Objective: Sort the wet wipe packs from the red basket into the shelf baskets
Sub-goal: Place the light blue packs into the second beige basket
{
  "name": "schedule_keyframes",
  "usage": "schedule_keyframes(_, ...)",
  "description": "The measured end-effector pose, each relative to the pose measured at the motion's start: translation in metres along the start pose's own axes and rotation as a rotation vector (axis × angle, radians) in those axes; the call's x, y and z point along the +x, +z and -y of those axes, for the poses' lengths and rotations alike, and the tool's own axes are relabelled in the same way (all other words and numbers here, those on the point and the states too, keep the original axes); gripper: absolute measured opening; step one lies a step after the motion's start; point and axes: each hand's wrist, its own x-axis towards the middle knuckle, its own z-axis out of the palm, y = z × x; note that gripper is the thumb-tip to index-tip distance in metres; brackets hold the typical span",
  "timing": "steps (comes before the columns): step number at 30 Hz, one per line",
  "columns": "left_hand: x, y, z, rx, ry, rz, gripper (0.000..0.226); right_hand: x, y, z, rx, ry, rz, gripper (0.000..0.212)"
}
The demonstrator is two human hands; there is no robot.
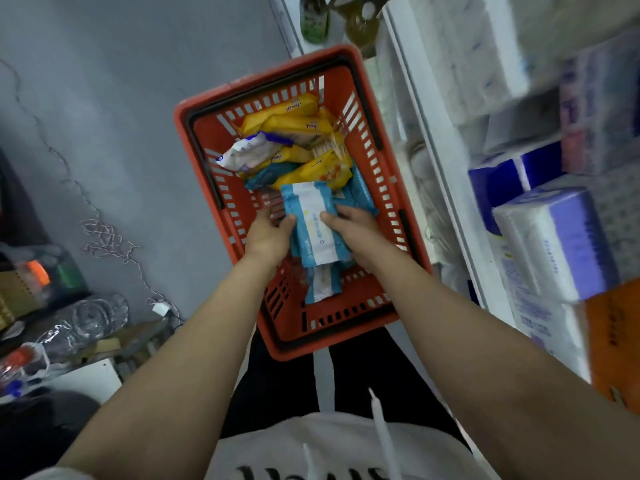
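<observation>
A red basket (207,140) stands on the grey floor in front of me. Inside lie several yellow wet wipe packs (294,123), a white and purple pack (246,152) and several blue and white packs. Both hands are in the basket around one blue and white pack (313,206). My right hand (353,230) grips its right edge, thumb on top. My left hand (268,232) holds its left edge with the thumb against it. Another blue pack (323,284) lies underneath.
A white shelf (446,161) runs along the right, stacked with tissue packs (557,237) and blue boxes (509,178). Bottles (313,22) stand beyond the basket. At the left lie plastic bottles (86,323), a tangled cord (107,237) and clutter. An orange box (613,334) sits at the right.
</observation>
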Motion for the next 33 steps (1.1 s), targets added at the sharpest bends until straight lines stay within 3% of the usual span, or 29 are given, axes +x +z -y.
schedule_keyframes(3, -0.026, -0.001, -0.019, -0.212, 0.017, 0.075, 0.029, -0.028, -0.017, 0.027, -0.036, -0.078, -0.005, 0.027)
schedule_keyframes(6, -0.052, -0.007, -0.04, -0.262, 0.085, 0.104, 0.022, -0.055, -0.023, 0.046, -0.017, -0.129, -0.048, 0.034)
schedule_keyframes(8, -0.066, -0.011, -0.049, -0.316, 0.107, 0.135, 0.019, -0.074, -0.027, 0.054, 0.044, -0.186, -0.087, 0.026)
schedule_keyframes(14, -0.102, -0.03, -0.061, -0.401, 0.171, 0.218, 0.026, -0.155, -0.051, 0.072, 0.241, -0.381, -0.376, 0.01)
schedule_keyframes(22, -0.163, -0.027, -0.074, -0.317, 0.361, 0.454, 0.019, -0.281, -0.048, 0.033, 0.587, -0.53, -0.48, 0.051)
schedule_keyframes(27, -0.235, -0.003, -0.061, -0.179, 0.542, 0.613, 0.014, -0.359, -0.052, -0.028, 0.695, -0.599, -0.601, 0.099)
schedule_keyframes(30, -0.29, 0.025, -0.044, -0.105, 0.647, 0.721, 0.015, -0.415, -0.066, -0.067, 0.758, -0.68, -0.706, 0.102)
schedule_keyframes(33, -0.353, 0.056, -0.016, -0.047, 0.731, 0.828, 0.022, -0.475, -0.084, -0.115, 0.804, -0.766, -0.829, 0.089)
